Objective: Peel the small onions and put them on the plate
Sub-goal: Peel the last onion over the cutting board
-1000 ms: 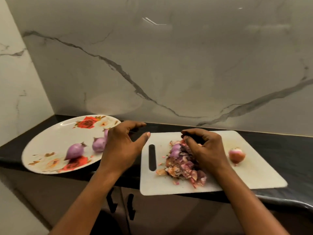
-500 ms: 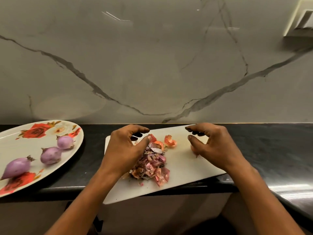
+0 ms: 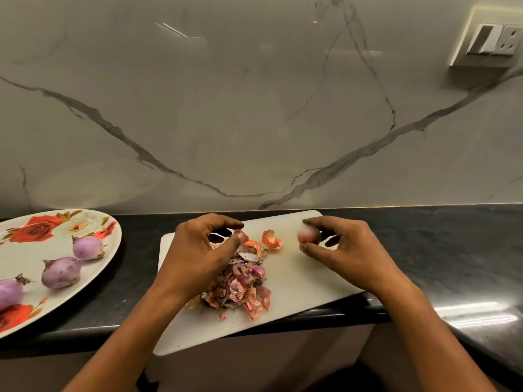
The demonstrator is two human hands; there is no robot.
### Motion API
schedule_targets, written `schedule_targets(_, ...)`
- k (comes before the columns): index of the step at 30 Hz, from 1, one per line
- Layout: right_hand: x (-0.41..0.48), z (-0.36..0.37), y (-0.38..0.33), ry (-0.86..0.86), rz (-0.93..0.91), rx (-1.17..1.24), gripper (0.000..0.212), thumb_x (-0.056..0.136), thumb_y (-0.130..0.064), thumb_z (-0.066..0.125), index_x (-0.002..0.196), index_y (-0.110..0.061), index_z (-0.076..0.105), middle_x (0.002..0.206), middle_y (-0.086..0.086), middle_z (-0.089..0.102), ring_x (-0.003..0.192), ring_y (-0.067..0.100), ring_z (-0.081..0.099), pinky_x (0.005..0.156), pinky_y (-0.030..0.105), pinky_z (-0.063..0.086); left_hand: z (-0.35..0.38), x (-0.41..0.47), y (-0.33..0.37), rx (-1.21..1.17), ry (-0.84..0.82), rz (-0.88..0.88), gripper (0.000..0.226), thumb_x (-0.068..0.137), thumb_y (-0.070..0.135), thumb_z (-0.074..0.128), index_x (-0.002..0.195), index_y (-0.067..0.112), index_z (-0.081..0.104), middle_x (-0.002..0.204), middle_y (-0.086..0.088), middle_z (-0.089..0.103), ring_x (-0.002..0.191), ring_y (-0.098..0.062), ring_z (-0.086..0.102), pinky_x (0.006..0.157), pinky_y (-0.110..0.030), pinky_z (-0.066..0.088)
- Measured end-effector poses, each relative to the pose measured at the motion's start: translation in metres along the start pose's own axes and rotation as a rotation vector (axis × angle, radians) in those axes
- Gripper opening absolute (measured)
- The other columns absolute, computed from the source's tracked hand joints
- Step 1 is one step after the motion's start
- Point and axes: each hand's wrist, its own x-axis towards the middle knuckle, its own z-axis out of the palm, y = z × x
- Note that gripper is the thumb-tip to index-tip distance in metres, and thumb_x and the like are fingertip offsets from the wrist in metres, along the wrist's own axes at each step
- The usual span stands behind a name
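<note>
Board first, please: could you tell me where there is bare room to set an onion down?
Board: bare strip between the peels and its right edge, nearer than the right hand. Crowded: its middle, under peels and the left hand. Plate: bare patch between the roses and the onions. Counter right of the board: bare.

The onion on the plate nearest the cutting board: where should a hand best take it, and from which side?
Probably round its wide middle, coming from above. The onion lies on its side on the plate, its tufted ends pointing left and right, so thumb and fingers fit across the smooth belly.
</note>
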Motion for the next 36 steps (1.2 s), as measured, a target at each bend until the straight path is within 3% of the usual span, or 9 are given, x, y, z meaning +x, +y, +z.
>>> schedule_targets(4, 0.013, 0.014, -0.022, 0.005, -0.063, 0.298, 0.055, 0.081, -0.035, 0.088, 0.132, -0.031, 0.069, 0.112, -0.015, 0.075, 0.094, 0.007, 0.075, 0.084, 0.033, 0.064, 0.0, 0.005, 0.003, -0.04, -0.027, 0.059, 0.023, 0.092, 0.031, 0.078, 0.115, 0.03, 0.079, 0.11, 0.019, 0.076, 0.101, 0.0, 0.072, 0.084, -0.018, 0.061)
schedule_targets(8, 0.025, 0.038, -0.044, -0.06, -0.092, 0.586, 0.049, 0.081, -0.021, 0.088, 0.128, -0.019, 0.072, 0.111, -0.002, 0.078, 0.099, 0.018, 0.077, 0.088, 0.037, 0.064, -0.004, 0.012, 0.001, -0.127, -0.135, 0.127, 0.031, 0.094, 0.025, 0.076, 0.125, 0.028, 0.075, 0.117, 0.017, 0.076, 0.109, -0.007, 0.073, 0.09, -0.026, 0.062)
schedule_targets(13, 0.033, 0.061, -0.051, -0.097, -0.09, 0.737, 0.04, 0.087, -0.016, 0.083, 0.126, -0.023, 0.074, 0.115, -0.003, 0.079, 0.104, 0.021, 0.076, 0.091, 0.041, 0.063, -0.011, 0.024, -0.01, -0.438, -0.255, 0.011, 0.045, 0.091, 0.014, 0.076, 0.135, 0.016, 0.069, 0.125, 0.002, 0.077, 0.117, -0.02, 0.074, 0.095, -0.037, 0.062)
schedule_targets(18, 0.035, 0.078, -0.046, -0.06, -0.073, 0.73, 0.044, 0.089, -0.014, 0.082, 0.131, -0.02, 0.073, 0.118, -0.003, 0.078, 0.099, 0.02, 0.078, 0.088, 0.044, 0.064, -0.011, 0.027, -0.021, -0.482, -0.279, 0.021, 0.042, 0.091, 0.006, 0.076, 0.133, 0.009, 0.07, 0.125, -0.003, 0.077, 0.119, -0.023, 0.073, 0.096, -0.039, 0.062)
schedule_targets(26, 0.027, 0.084, -0.049, 0.066, -0.205, 0.484, 0.041, 0.09, -0.019, 0.081, 0.127, -0.028, 0.068, 0.107, -0.018, 0.076, 0.095, -0.001, 0.074, 0.079, 0.015, 0.059, -0.005, 0.024, -0.031, -0.446, -0.22, 0.059, 0.037, 0.087, 0.011, 0.078, 0.124, 0.011, 0.075, 0.117, 0.0, 0.08, 0.113, -0.019, 0.075, 0.094, -0.033, 0.062)
schedule_targets(28, 0.026, 0.086, -0.048, 0.083, -0.239, 0.416, 0.042, 0.092, -0.019, 0.078, 0.131, -0.026, 0.065, 0.103, -0.016, 0.077, 0.087, 0.001, 0.075, 0.074, 0.016, 0.06, -0.006, 0.023, -0.033, -0.439, -0.223, 0.053, 0.037, 0.087, 0.012, 0.078, 0.125, 0.012, 0.074, 0.118, 0.001, 0.079, 0.114, -0.019, 0.075, 0.094, -0.033, 0.062)
schedule_targets(32, 0.027, 0.089, -0.047, 0.073, -0.261, 0.345, 0.042, 0.096, -0.03, 0.071, 0.136, -0.02, 0.066, 0.099, -0.008, 0.079, 0.08, 0.007, 0.075, 0.068, 0.028, 0.064, -0.007, 0.024, -0.037, -0.432, -0.235, 0.049, 0.04, 0.089, 0.013, 0.078, 0.128, 0.008, 0.073, 0.12, -0.003, 0.079, 0.116, -0.022, 0.074, 0.096, -0.039, 0.062)
schedule_targets(36, 0.028, 0.09, -0.044, 0.116, -0.301, 0.271, 0.036, 0.1, -0.018, 0.066, 0.135, -0.019, 0.068, 0.094, -0.01, 0.078, 0.075, 0.005, 0.071, 0.062, 0.018, 0.057, -0.01, 0.023, -0.035, -0.467, -0.227, 0.033, 0.04, 0.086, 0.016, 0.078, 0.125, 0.01, 0.074, 0.119, -0.002, 0.079, 0.115, -0.02, 0.074, 0.096, -0.033, 0.061)
